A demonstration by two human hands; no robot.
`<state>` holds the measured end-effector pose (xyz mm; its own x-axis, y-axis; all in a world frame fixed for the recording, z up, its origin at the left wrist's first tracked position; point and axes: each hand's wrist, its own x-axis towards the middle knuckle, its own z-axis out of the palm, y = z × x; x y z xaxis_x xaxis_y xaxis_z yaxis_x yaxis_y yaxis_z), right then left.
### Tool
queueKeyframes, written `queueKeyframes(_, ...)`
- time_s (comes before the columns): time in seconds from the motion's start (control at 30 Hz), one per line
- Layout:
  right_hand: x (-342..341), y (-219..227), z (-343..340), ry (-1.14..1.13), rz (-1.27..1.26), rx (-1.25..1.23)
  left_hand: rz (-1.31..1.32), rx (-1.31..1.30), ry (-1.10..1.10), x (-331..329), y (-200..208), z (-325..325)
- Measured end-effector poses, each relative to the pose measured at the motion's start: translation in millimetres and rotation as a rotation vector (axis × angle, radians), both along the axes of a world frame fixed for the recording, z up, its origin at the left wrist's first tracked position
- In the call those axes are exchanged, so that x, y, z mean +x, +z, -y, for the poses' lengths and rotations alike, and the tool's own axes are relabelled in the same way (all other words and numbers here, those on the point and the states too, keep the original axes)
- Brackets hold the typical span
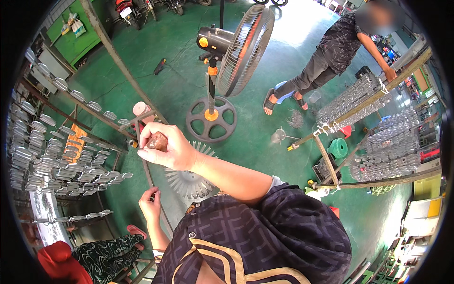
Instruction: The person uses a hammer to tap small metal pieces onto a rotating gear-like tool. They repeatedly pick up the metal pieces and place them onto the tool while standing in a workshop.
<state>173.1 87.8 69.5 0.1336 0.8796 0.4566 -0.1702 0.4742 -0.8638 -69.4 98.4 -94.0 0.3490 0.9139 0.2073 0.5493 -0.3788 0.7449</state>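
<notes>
My right hand (172, 146) reaches across to the left, its fingers curled round a rounded reddish-brown lump (158, 141) whose kind I cannot make out. Lower down, my left hand (150, 202) is held closed beside a thin metal frame bar (164, 215), thumb and fingers pressed together. Whatever it may pinch is too small to name. Under my right forearm, a ring of flat silver metal pieces (182, 182) fans out, partly hidden by the arm. A pink-topped container (140, 108) stands just beyond my right hand.
A pedestal fan (246, 49) stands ahead on the green floor. Racks hung with silver metal parts (56, 165) line the left; more strung parts (385, 142) hang at right. One person (331, 47) stands far right; another in patterned trousers (111, 251) is at lower left.
</notes>
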Motion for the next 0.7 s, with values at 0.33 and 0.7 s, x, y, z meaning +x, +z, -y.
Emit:
queueKeyframes(0.33, 5, 0, -6, -0.006, 0.015, 0.017, -0.010, -0.044, 0.018, 8, 1, -1)
queueKeyframes(0.7, 4, 9, -5, 0.100, -0.123, -0.074, -0.028, 0.221, 0.099, -10, 85, -30)
